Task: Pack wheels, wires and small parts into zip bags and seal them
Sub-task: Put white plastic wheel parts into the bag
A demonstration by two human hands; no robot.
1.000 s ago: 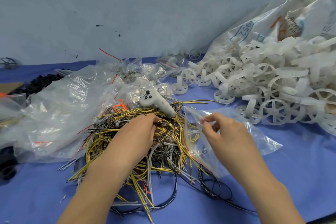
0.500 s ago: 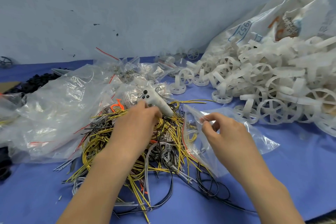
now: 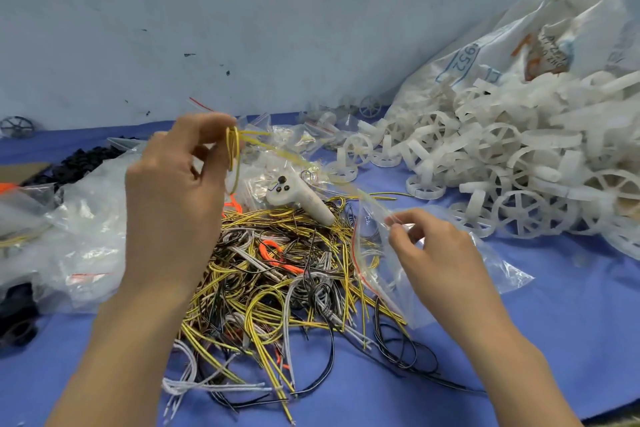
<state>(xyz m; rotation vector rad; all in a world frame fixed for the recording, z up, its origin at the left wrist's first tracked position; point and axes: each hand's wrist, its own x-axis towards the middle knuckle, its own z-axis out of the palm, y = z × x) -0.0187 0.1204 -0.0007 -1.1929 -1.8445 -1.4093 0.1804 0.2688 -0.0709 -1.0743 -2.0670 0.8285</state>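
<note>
Left hand [image 3: 180,184] pinches looped yellow wire [image 3: 233,156], frame centre-left; zip bag [image 3: 398,274] mouth lies lower right, pinched by right hand [image 3: 436,253]. Wire trails toward mouth.

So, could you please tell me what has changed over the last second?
The left hand rose from the wire pile, pinching a yellow wire it pulled free. The right hand still holds the zip bag by its mouth; the wheels are unmoved.

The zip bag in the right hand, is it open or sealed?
Open. The right hand pinches one lip of the zip bag, and its red-lined mouth gapes toward the wire pile.
</note>
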